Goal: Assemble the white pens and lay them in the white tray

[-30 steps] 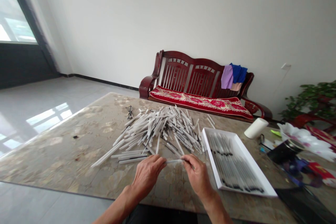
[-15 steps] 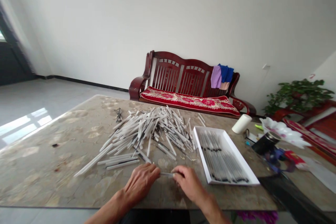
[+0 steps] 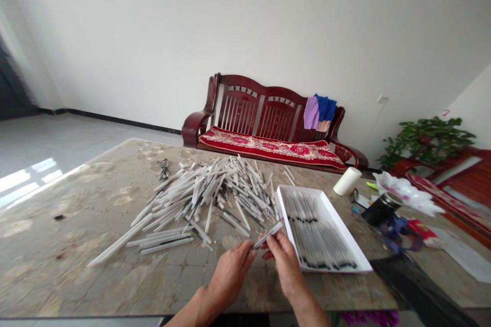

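Observation:
A slim, translucent pen [image 3: 267, 235] slants up to the right between my hands, just above the table's near side. My left hand [image 3: 231, 270] is closed on its lower end. The fingers of my right hand [image 3: 283, 261] pinch it farther up. Beyond my hands lies a large loose pile of whitish pens or pen tubes [image 3: 207, 186], some with dark parts. Right of my right hand is a shallow white box [image 3: 347, 225]. Inside it, clear pens with black ends [image 3: 322, 242] lie side by side in two rows.
The patterned table [image 3: 95, 225] carries black-framed glasses [image 3: 164, 169] at the left. On its right are a white roll [image 3: 347, 181], a black flask [image 3: 382, 208], a petal-shaped dish [image 3: 408, 194] and a black bag [image 3: 414, 286]. A wooden bench [image 3: 264, 117] stands behind.
My hands have moved to the right and closer together. The pen has gone from nearly level between them to tilted, its right end raised. The view has shifted slightly.

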The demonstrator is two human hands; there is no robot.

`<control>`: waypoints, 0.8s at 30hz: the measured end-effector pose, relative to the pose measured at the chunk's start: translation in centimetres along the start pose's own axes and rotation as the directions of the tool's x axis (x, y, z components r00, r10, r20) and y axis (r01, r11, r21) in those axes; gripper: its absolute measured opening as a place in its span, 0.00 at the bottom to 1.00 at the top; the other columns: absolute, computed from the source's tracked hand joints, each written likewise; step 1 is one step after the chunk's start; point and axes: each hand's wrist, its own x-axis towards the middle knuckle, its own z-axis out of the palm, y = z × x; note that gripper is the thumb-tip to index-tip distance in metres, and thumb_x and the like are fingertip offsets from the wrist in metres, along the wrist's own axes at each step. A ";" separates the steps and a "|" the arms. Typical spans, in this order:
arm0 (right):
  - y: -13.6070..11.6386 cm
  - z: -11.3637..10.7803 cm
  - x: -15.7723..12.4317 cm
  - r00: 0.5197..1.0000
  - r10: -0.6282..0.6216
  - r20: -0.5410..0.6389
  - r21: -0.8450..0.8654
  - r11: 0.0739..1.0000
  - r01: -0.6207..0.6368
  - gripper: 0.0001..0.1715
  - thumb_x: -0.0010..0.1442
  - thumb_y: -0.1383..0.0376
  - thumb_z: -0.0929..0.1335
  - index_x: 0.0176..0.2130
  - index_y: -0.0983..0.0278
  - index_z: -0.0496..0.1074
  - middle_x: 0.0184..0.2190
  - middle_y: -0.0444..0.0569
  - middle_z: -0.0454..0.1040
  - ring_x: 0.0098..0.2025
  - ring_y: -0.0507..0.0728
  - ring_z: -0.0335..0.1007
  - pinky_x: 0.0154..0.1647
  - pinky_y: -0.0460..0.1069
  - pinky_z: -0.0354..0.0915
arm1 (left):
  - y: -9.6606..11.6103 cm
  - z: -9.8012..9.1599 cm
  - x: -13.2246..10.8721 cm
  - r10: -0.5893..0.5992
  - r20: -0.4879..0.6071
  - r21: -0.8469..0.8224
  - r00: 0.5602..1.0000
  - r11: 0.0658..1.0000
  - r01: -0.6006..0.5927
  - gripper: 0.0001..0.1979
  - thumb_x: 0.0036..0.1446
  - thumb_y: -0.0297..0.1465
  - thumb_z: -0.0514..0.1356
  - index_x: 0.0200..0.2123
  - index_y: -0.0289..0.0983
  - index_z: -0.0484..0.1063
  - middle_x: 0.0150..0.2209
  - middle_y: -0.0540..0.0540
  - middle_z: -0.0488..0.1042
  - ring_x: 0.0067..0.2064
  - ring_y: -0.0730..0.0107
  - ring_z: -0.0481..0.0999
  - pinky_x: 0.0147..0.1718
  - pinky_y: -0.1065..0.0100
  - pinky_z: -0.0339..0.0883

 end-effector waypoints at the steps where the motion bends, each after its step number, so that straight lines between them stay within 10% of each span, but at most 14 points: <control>1: -0.2 -0.9 1.0 0.998 0.006 -0.060 0.000 1.000 -0.006 0.22 0.55 0.47 0.69 0.35 0.64 0.74 0.30 0.50 0.78 0.32 0.58 0.76 0.25 0.47 0.69 | -0.3 -0.3 -0.2 -0.006 0.011 -0.024 1.000 1.000 0.006 0.12 0.66 0.30 0.50 0.46 0.42 0.72 0.39 0.46 0.79 0.40 0.67 0.80 0.38 0.71 0.69; 4: -1.6 -4.8 5.4 0.970 -0.010 -0.243 -0.192 0.981 -0.038 0.23 0.56 0.46 0.65 0.34 0.63 0.70 0.25 0.48 0.76 0.27 0.57 0.74 0.22 0.47 0.67 | -2.0 -1.6 -1.1 -0.051 0.041 -0.049 0.998 0.997 0.053 0.15 0.65 0.31 0.51 0.52 0.44 0.70 0.45 0.45 0.78 0.44 0.66 0.79 0.43 0.69 0.70; 6: -2.6 -7.4 9.0 0.955 -0.022 -0.295 -0.605 0.778 -0.169 0.20 0.61 0.51 0.59 0.35 0.63 0.70 0.27 0.47 0.76 0.29 0.55 0.75 0.25 0.46 0.68 | -3.2 -2.2 -1.8 -0.085 0.044 -0.043 0.995 0.995 0.087 0.13 0.64 0.30 0.51 0.47 0.43 0.73 0.42 0.45 0.78 0.42 0.65 0.80 0.43 0.68 0.70; 9: -3.4 -9.7 13.4 0.950 0.001 -0.311 -0.776 0.577 -0.255 0.14 0.59 0.58 0.62 0.31 0.63 0.72 0.27 0.49 0.77 0.33 0.57 0.76 0.31 0.47 0.67 | -4.3 -2.5 -2.9 -0.051 0.043 -0.059 0.998 0.997 0.054 0.12 0.64 0.29 0.51 0.43 0.43 0.74 0.40 0.46 0.77 0.41 0.66 0.79 0.42 0.70 0.70; 16: -1.7 -9.5 16.9 0.973 0.048 -0.226 -0.954 0.191 -0.231 0.11 0.57 0.64 0.65 0.32 0.65 0.77 0.39 0.63 0.79 0.46 0.66 0.76 0.42 0.54 0.65 | -4.0 -2.3 -3.6 0.005 0.071 -0.078 0.997 0.997 0.000 0.12 0.63 0.26 0.53 0.38 0.43 0.76 0.38 0.47 0.76 0.39 0.70 0.77 0.40 0.74 0.68; 24: -2.2 -8.7 16.5 0.983 0.018 -0.183 -0.980 0.076 -0.184 0.14 0.62 0.60 0.64 0.41 0.63 0.76 0.43 0.60 0.79 0.46 0.65 0.76 0.39 0.52 0.64 | -4.0 -3.1 -3.2 -0.086 0.067 -0.213 0.994 0.972 0.099 0.11 0.60 0.25 0.56 0.36 0.42 0.78 0.37 0.48 0.78 0.40 0.68 0.78 0.41 0.72 0.68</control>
